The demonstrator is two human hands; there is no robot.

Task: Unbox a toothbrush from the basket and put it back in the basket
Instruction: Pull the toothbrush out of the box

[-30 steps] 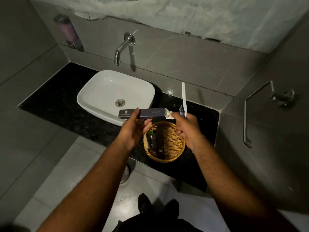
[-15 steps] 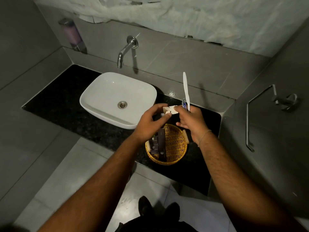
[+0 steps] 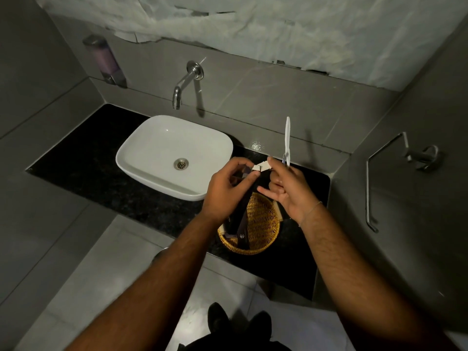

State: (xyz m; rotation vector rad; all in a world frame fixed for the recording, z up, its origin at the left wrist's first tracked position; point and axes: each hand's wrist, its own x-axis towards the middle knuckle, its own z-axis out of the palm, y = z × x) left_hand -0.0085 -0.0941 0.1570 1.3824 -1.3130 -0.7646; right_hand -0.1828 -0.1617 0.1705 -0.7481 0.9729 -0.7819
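Note:
My left hand (image 3: pixel 225 188) grips a long dark toothbrush box (image 3: pixel 247 211), which is tilted with its open white flaps up by my fingertips and its far end low over the basket. My right hand (image 3: pixel 288 188) holds a white toothbrush (image 3: pixel 287 138) upright by its lower end, and its index finger touches the box flaps. The round wicker basket (image 3: pixel 268 239) sits on the black counter under both hands. At least one more dark box (image 3: pixel 229 233) lies in it, partly hidden by my left wrist.
A white basin (image 3: pixel 174 153) stands on the black counter (image 3: pixel 83 163) left of the basket, under a wall tap (image 3: pixel 186 82). A soap dispenser (image 3: pixel 106 60) hangs at the far left. A metal rail (image 3: pixel 369 188) is fixed to the right wall. Grey floor lies below.
The box has turned from lying level across the basin edge to pointing down over the basket. My right hand has closed in on its open flaps, with the toothbrush still upright.

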